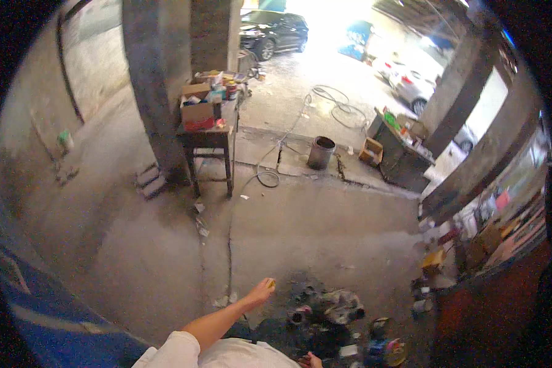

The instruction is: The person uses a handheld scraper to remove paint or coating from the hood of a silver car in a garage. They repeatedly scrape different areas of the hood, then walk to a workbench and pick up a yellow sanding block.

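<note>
My left arm reaches forward, and my left hand point(262, 291) is closed around a small yellow thing point(272, 284) whose kind I cannot make out. My right hand point(313, 360) shows only in part at the lower edge; its fingers look curled, and what they hold, if anything, is hidden. In front of me on the floor lie greasy metal machine parts point(342, 306), one with a round opening point(298, 317). They sit just right of my left hand and beyond my right hand.
Ahead on the left, a wooden table point(205, 140) carries a cardboard box point(197, 115) and cans. A metal bucket point(321, 153) stands near a hose point(268, 179) on the floor. A cluttered bench point(398, 156) is at the right, cars point(275, 34) are parked beyond, and pillars point(159, 92) rise around.
</note>
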`<state>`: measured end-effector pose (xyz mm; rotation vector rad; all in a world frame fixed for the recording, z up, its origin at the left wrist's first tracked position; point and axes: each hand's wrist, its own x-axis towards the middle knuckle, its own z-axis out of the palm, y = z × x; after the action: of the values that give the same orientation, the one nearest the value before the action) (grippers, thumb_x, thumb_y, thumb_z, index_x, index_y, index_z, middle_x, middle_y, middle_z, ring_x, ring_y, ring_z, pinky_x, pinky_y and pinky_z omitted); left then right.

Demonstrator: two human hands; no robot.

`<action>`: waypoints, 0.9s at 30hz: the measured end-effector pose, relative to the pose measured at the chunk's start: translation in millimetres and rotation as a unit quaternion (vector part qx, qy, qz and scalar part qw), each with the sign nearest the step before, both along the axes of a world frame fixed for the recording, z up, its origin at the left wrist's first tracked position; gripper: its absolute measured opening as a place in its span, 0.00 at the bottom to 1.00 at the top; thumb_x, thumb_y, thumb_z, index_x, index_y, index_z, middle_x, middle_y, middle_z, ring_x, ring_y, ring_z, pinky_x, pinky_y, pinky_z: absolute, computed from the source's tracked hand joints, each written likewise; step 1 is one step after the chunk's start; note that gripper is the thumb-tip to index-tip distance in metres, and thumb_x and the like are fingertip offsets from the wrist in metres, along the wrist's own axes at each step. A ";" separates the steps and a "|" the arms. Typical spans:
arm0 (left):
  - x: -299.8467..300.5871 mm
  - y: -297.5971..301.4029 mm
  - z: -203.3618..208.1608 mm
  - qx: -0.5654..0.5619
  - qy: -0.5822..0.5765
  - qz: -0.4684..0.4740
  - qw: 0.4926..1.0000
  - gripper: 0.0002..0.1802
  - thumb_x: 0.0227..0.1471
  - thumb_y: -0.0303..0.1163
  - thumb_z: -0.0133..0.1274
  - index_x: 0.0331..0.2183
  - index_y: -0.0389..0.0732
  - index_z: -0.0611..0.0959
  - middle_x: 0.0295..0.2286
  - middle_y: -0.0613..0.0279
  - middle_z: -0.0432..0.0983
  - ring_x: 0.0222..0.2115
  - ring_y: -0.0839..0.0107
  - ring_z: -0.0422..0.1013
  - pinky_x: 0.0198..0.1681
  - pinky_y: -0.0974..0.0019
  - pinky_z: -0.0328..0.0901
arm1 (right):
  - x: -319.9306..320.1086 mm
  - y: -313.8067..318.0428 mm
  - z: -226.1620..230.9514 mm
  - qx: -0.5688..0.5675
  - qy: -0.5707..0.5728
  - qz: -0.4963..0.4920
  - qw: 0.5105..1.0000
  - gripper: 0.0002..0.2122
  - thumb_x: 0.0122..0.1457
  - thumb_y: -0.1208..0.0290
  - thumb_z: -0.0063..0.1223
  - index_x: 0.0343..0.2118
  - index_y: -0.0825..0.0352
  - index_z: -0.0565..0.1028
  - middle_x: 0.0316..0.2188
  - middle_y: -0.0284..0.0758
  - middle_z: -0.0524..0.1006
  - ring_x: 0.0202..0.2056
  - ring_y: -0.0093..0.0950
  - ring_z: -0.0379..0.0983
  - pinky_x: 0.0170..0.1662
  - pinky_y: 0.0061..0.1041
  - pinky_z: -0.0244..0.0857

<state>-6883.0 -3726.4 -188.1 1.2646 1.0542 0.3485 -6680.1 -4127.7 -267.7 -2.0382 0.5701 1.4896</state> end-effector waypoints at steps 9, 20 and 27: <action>-34.4 273.4 -40.6 0.098 0.118 -0.060 0.986 0.23 0.64 0.36 0.53 0.59 0.48 0.76 0.39 0.61 0.77 0.39 0.67 0.74 0.42 0.61 0.71 | 56.9 338.3 -1.1 0.081 -0.061 0.212 0.972 0.12 0.64 0.59 0.55 0.37 0.63 0.84 0.33 0.39 0.84 0.30 0.32 0.81 0.32 0.38 0.73; -1.8 575.2 14.5 -0.036 0.190 0.198 0.961 0.21 0.64 0.36 0.55 0.58 0.49 0.76 0.40 0.61 0.78 0.34 0.69 0.74 0.39 0.60 0.72 | 206.0 671.6 -2.1 0.078 -0.058 0.237 0.967 0.11 0.65 0.61 0.56 0.35 0.65 0.80 0.28 0.37 0.80 0.25 0.28 0.76 0.26 0.34 0.67; 92.4 773.2 20.8 -0.121 0.071 0.210 0.968 0.18 0.68 0.36 0.52 0.56 0.44 0.77 0.41 0.61 0.81 0.39 0.69 0.78 0.42 0.61 0.73 | 287.5 882.2 31.2 0.091 -0.102 0.175 0.975 0.11 0.66 0.62 0.57 0.34 0.66 0.78 0.25 0.35 0.78 0.22 0.25 0.73 0.22 0.31 0.63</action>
<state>-6790.7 -2953.2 -167.3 0.8516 1.4445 0.4393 -6392.6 -3245.6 -236.5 -2.1863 -0.0116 1.4359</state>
